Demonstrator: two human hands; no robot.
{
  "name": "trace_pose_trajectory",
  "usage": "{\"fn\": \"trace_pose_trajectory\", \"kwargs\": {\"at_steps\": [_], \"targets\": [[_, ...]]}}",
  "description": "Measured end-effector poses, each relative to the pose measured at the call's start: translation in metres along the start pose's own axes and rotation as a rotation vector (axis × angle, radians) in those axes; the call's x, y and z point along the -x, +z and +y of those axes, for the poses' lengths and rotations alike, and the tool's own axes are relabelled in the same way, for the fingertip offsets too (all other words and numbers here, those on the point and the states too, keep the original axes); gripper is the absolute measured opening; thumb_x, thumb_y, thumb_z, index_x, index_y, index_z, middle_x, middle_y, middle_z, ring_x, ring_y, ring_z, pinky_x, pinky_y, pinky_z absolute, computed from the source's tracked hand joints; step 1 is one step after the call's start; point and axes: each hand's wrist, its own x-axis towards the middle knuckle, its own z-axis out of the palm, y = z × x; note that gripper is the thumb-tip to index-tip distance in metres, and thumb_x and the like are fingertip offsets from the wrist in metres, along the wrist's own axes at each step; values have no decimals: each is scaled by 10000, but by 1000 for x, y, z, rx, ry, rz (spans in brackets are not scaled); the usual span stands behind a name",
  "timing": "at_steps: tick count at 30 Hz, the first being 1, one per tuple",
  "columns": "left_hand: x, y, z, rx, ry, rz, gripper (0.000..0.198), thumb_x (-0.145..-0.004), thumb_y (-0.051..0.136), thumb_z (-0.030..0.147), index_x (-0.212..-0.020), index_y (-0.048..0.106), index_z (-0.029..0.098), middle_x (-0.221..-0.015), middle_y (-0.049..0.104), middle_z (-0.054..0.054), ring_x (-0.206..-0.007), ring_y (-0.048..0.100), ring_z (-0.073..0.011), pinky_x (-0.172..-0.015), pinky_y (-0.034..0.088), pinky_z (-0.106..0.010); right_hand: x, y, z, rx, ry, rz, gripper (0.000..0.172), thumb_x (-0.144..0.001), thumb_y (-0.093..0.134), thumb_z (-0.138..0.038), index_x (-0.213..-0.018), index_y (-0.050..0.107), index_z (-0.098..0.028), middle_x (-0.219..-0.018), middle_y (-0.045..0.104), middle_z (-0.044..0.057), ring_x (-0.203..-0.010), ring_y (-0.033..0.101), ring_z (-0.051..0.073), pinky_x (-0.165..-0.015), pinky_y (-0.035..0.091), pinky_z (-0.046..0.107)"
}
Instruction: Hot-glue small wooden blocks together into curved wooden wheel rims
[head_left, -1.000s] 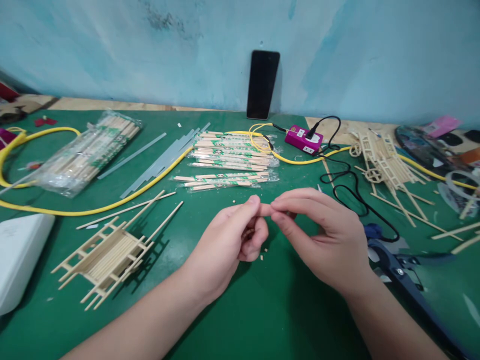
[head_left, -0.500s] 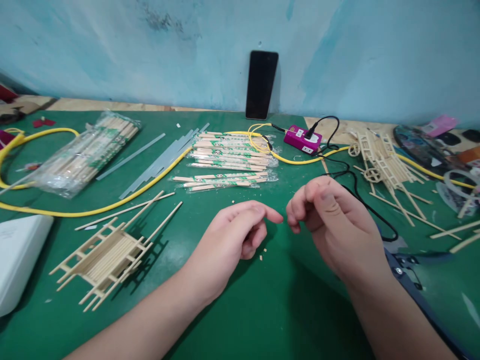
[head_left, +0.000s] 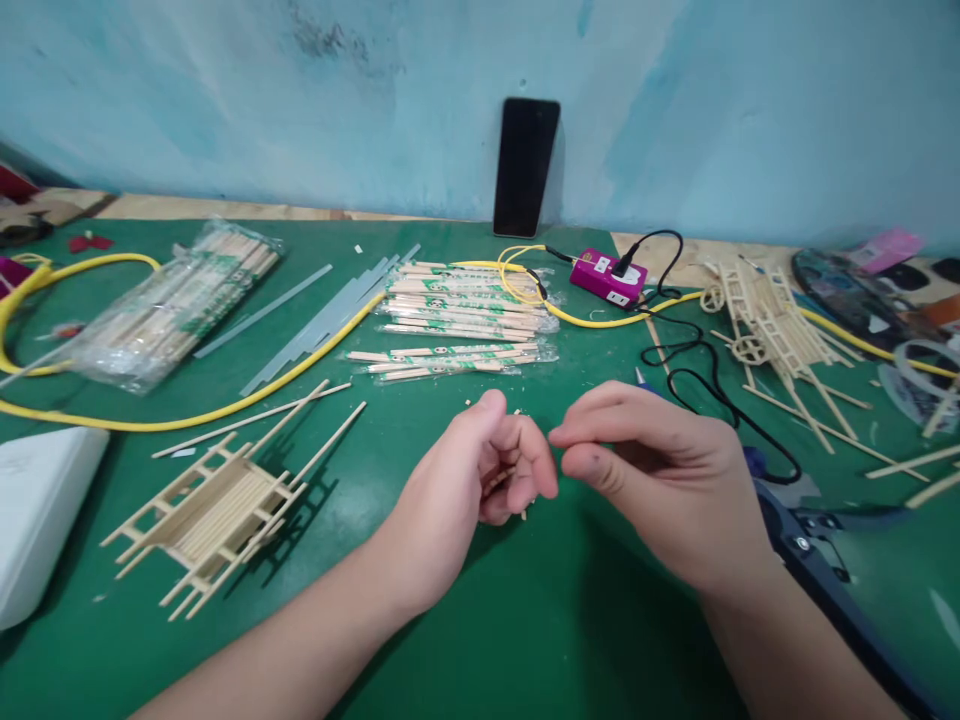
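Your green tabletop (head_left: 510, 640) spreads around a central row of pale wooden chopsticks in clear, green-printed wrappers (head_left: 465, 325). Far left of that row and nearer you, a white, round-cornered box (head_left: 45, 510) is cut off at the edge of view. Directly left of the row lies a clear plastic bag packed with more chopsticks (head_left: 180, 300). Left of the row, on your side, stands a small cart-like frame of pale wooden sticks (head_left: 225, 520), two long shafts pointing away from you. Flat translucent strips (head_left: 322, 320) lie just left of the row.

On your side of the row, your left hand (head_left: 469, 490) is loosely curled, thumb raised; you cannot tell whether it holds anything. A tiny pale wooden chip (head_left: 524, 516) shows on the tabletop below its fingers. To its right, your right hand (head_left: 660, 480) has thumb and forefinger tips in a narrow pinch close to the left fingers; whether anything sits between them, you cannot tell.

Right of the row are a purple power socket (head_left: 600, 280), then a second pale stick frame with spoked wheels (head_left: 772, 320). Nearer you than that frame, a dark blue hand tool (head_left: 802, 545) lies partly behind your right forearm.
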Motion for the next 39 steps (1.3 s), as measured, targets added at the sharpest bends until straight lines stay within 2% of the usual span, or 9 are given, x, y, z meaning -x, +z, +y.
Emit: {"fn": "trace_pose_trajectory", "kwargs": {"at_steps": [6, 12, 15, 19, 24, 28, 35, 37, 39], "targets": [[1, -2, -6, -62, 27, 6, 710, -1028, 417, 807, -756, 653, 194, -656, 499, 7, -624, 385, -155, -568, 260, -304, -1, -2, 2, 203, -93, -90, 109, -991, 859, -146, -1018, 871, -251, -969, 771, 1, -841, 737, 130, -729, 597, 241], [-1, -3, -14, -114, -26, -44, 694, -1074, 390, 759, -819, 683, 184, -656, 481, 20, -611, 359, -148, -552, 253, -299, 1, 1, 6, 435, -137, -255, 254, -1113, 567, -89, -892, 604, -209, -952, 621, 12, -831, 611, 132, -732, 507, 289], [-4, -1, -10, -106, -31, -7, 669, -1065, 418, 753, -869, 704, 181, -625, 482, 28, -580, 336, -143, -527, 244, -290, 4, 2, 7, 300, -140, -218, 212, -1144, 540, -145, -949, 573, -221, -934, 593, 7, -820, 568, 147, -707, 463, 312], [-6, -1, -5, -98, -15, 80, 620, -1059, 459, 715, -954, 740, 173, -602, 495, 35, -540, 328, -134, -499, 244, -276, 7, -2, 2, -61, -22, -22, 231, -1193, 585, -346, -1000, 655, -239, -863, 573, -7, -782, 573, 166, -662, 426, 344], [-9, -4, -3, -107, 13, 181, 518, -1078, 483, 602, -964, 744, 170, -608, 496, 37, -536, 317, -128, -483, 235, -266, -1, -11, -6, -540, 121, 104, 302, -1059, 808, -431, -859, 719, -222, -735, 475, -39, -624, 474, 132, -516, 359, 283], [-9, -5, -3, -126, 40, 234, 371, -1099, 484, 430, -966, 738, 195, -609, 456, 54, -547, 294, -124, -495, 244, -253, -10, -16, -11, -739, 281, 49, 492, -898, 950, -546, -714, 633, -217, -661, 341, -78, -532, 303, 93, -464, 293, 244], [-9, -4, -4, -83, 41, 230, 327, -1097, 539, 390, -927, 739, 197, -597, 451, 54, -553, 291, -115, -496, 226, -240, -17, -13, -7, -785, 463, 22, 711, -1067, 738, -565, -653, 280, -212, -597, 225, -73, -502, 247, 99, -451, 255, 252], [-8, -4, -2, -33, 24, 215, 321, -1081, 532, 373, -915, 736, 189, -601, 455, 46, -544, 280, -113, -491, 221, -238, -14, -13, -6, -767, 451, -21, 691, -1073, 736, -539, -643, 306, -212, -596, 249, -75, -511, 272, 98, -465, 267, 252], [-9, -4, 1, 95, -17, 194, 314, -1047, 540, 379, -911, 736, 176, -623, 466, 34, -532, 277, -110, -485, 230, -239, -7, -15, -6, -762, 429, -117, 528, -1017, 831, -417, -689, 470, -216, -636, 395, -70, -553, 353, 100, -495, 300, 236]]}}
